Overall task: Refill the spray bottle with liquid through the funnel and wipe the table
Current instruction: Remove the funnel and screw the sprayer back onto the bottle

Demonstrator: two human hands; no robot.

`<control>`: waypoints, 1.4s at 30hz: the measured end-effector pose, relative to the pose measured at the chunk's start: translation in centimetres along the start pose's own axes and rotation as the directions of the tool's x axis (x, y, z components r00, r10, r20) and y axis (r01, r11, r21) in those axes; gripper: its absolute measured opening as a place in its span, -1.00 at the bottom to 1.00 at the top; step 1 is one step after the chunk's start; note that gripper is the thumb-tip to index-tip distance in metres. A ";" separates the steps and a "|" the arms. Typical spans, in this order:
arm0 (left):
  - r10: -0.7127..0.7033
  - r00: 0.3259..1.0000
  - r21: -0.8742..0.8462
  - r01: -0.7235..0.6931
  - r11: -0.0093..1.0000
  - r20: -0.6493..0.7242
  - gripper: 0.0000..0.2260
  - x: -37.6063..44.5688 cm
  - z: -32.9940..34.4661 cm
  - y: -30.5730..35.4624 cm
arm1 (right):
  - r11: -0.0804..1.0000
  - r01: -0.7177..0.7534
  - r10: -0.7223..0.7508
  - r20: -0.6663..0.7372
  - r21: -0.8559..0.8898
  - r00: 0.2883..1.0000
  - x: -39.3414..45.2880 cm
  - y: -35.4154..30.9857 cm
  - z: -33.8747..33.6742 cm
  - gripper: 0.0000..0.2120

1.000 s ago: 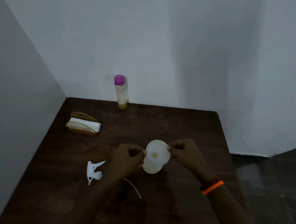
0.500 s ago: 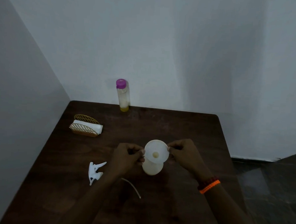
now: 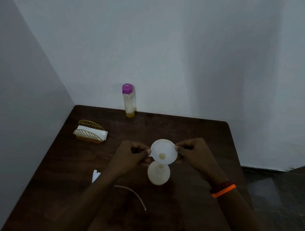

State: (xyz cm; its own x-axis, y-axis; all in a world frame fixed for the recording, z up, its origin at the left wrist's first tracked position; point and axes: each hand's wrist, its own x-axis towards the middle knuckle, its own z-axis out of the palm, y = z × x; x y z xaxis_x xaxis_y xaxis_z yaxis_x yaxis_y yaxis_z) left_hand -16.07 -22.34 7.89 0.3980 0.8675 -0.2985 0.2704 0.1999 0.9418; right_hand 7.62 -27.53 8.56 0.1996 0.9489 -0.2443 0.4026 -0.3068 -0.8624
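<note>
Both hands pinch the funnel (image 3: 164, 151) by its rim, the left hand (image 3: 130, 156) at the near-left edge, the right hand (image 3: 193, 154) at the far-right. The funnel's stem sits in the neck of the bottle (image 3: 158, 175), upright mid-bench (image 3: 191, 135). Under the left forearm lies the sprayer (image 3: 95, 176), mostly hidden, its tube (image 3: 133, 193) curving beside it. Far left stands a napkin holder (image 3: 90, 132); at the back edge, a purple-capped flask (image 3: 129, 100), seemingly near empty
</note>
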 end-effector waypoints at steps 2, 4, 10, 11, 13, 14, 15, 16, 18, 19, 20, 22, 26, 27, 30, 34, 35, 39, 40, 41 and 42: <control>0.016 1.000 0.018 -0.016 1.000 -0.006 -0.92 0.6 -0.6 0.4 | 1.000 0.027 -0.027 0.006 -0.002 1.000 0.6 -0.6 -0.2 -0.86; 0.043 0.999 0.067 -0.042 0.997 -0.021 -0.90 1.5 -1.2 0.7 | 0.999 0.052 -0.052 0.015 -0.004 0.999 1.5 -1.2 -0.3 -0.85; 0.149 0.982 0.338 -0.103 0.936 -0.116 -0.86 6.1 -3.1 0.5 | 0.991 0.103 -0.105 -0.016 -0.089 0.994 6.0 -2.6 0.6 -0.85; 0.165 0.977 0.372 -0.105 0.922 -0.135 -0.85 7.2 -3.4 0.3 | 0.987 0.109 -0.113 -0.022 -0.121 0.993 7.0 -2.8 1.0 -0.85; 0.200 0.966 0.437 -0.111 0.892 -0.162 -0.84 9.7 -4.1 -0.2 | 0.978 0.126 -0.134 -0.042 -0.164 0.990 9.3 -3.0 1.8 -0.86; 0.213 0.962 0.470 -0.110 0.876 -0.171 -0.84 10.9 -4.3 -0.4 | 0.976 0.133 -0.144 -0.054 -0.171 0.988 10.6 -3.1 2.2 -0.86; 0.224 0.957 0.496 -0.105 0.862 -0.185 -0.85 12.0 -4.5 -0.7 | 0.976 0.137 -0.150 -0.066 -0.170 0.987 11.8 -3.0 2.5 -0.86; 0.232 0.951 0.515 -0.098 0.852 -0.202 -0.85 13.1 -4.7 -1.1 | 0.977 0.134 -0.149 -0.079 -0.165 0.986 13.0 -3.0 2.9 -0.86; 0.237 0.945 0.540 -0.082 0.838 -0.224 -0.86 15.2 -4.9 -2.2 | 0.980 0.124 -0.140 -0.098 -0.155 0.985 15.3 -2.7 3.6 -0.86; 0.230 0.947 0.551 -0.070 0.831 -0.225 -0.86 16.2 -4.9 -2.7 | 0.981 0.120 -0.137 -0.105 -0.155 0.985 16.4 -2.5 4.0 -0.86; 0.217 0.951 0.563 -0.058 0.825 -0.221 -0.86 17.1 -4.8 -3.3 | 0.981 0.116 -0.134 -0.108 -0.158 0.985 17.4 -2.2 4.4 -0.86; 0.201 0.958 0.575 -0.048 0.817 -0.206 -0.87 18.7 -4.7 -4.4 | 0.980 0.107 -0.126 -0.112 -0.166 0.986 19.2 -1.6 5.1 -0.85; 0.195 0.952 0.580 -0.024 0.814 -0.236 -0.89 21.3 -4.6 -6.4 | 0.982 0.075 -0.097 -0.125 -0.173 0.987 22.4 0.0 6.6 -0.83; 0.192 0.951 0.589 -0.012 0.808 -0.244 -0.89 21.9 -4.6 -6.9 | 0.983 0.063 -0.085 -0.123 -0.175 0.989 23.0 0.4 7.1 -0.83; 0.165 0.953 0.610 0.026 0.792 -0.255 -0.87 23.5 -4.7 -8.5 | 0.979 0.044 -0.067 -0.109 -0.197 0.992 24.6 1.3 8.2 -0.82; 0.150 0.957 0.615 0.035 0.788 -0.247 -0.85 25.3 -4.9 -9.8 | 0.976 0.044 -0.067 -0.103 -0.213 0.992 26.1 2.0 8.9 -0.81; 0.154 0.957 0.613 0.032 0.789 -0.248 -0.86 25.6 -4.9 -10.0 | 0.975 0.041 -0.065 -0.099 -0.220 0.993 26.4 2.1 9.0 -0.81; 0.166 0.949 0.601 0.030 0.798 -0.268 -0.87 26.5 -5.0 -10.5 | 0.977 0.023 -0.044 -0.094 -0.211 0.995 27.3 2.6 9.1 -0.82; 0.166 0.949 0.602 0.030 0.798 -0.267 -0.88 26.6 -4.9 -10.6 | 0.977 0.022 -0.043 -0.094 -0.211 0.995 27.5 2.7 9.1 -0.83; 0.162 0.951 0.605 0.031 0.796 -0.262 -0.88 26.7 -4.9 -10.8 | 0.977 0.022 -0.043 -0.093 -0.213 0.995 27.5 2.9 9.1 -0.83; 0.156 0.954 0.607 0.033 0.794 -0.257 -0.88 26.8 -4.8 -10.9 | 0.977 0.022 -0.042 -0.091 -0.212 0.995 27.6 3.0 9.1 -0.82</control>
State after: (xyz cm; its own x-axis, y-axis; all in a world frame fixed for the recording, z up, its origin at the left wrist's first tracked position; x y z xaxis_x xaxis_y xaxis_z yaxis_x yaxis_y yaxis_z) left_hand -12.61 0.90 -9.59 0.1969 0.9755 -0.0979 0.7598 -0.0888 0.6440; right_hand 6.23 -1.58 -4.78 0.2635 0.9502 -0.1665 0.5874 -0.2950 -0.7536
